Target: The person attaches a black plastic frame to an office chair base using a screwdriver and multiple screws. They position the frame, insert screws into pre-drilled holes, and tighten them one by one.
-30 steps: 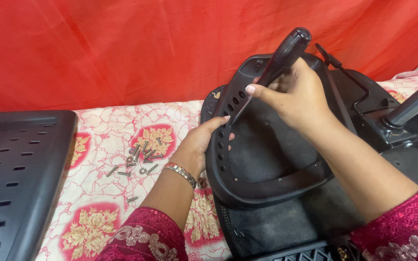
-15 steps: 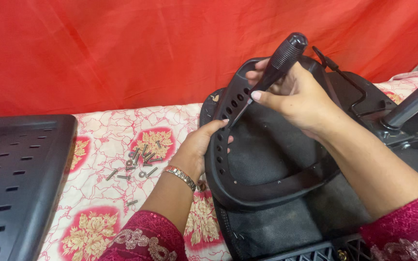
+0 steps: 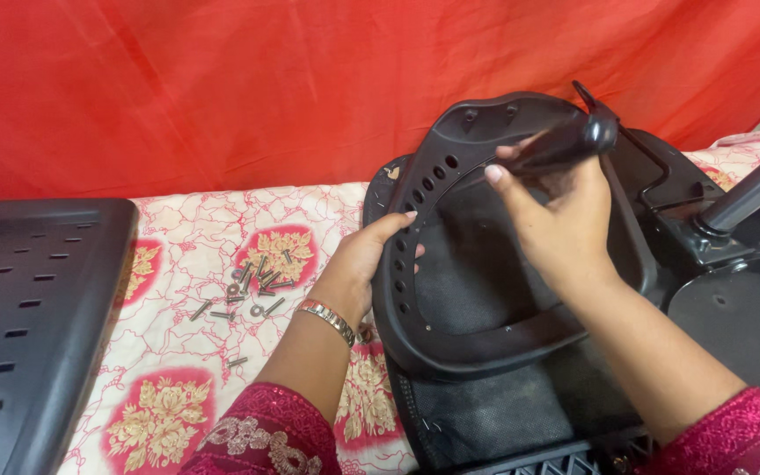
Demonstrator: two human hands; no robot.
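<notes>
My right hand (image 3: 563, 211) grips a black-handled screwdriver (image 3: 565, 145), tilted nearly flat over the upper part of a black plastic loop-shaped chair frame (image 3: 415, 290). My left hand (image 3: 367, 259) holds the frame's perforated left rim, fingers curled over its edge; a metal bracelet sits on that wrist. The frame lies on the black chair seat underside (image 3: 485, 413). The screwdriver's tip is hidden behind my hand.
Several loose screws and bolts (image 3: 252, 295) lie on the floral sheet (image 3: 186, 264) left of the frame. A black perforated chair panel (image 3: 19, 325) fills the left side. The chair's mechanism and post (image 3: 741, 207) rise at right. A red cloth (image 3: 266, 88) hangs behind.
The screwdriver has dropped from steeply upright to nearly flat, and my right hand has shifted with it. The left hand stays on the rim.
</notes>
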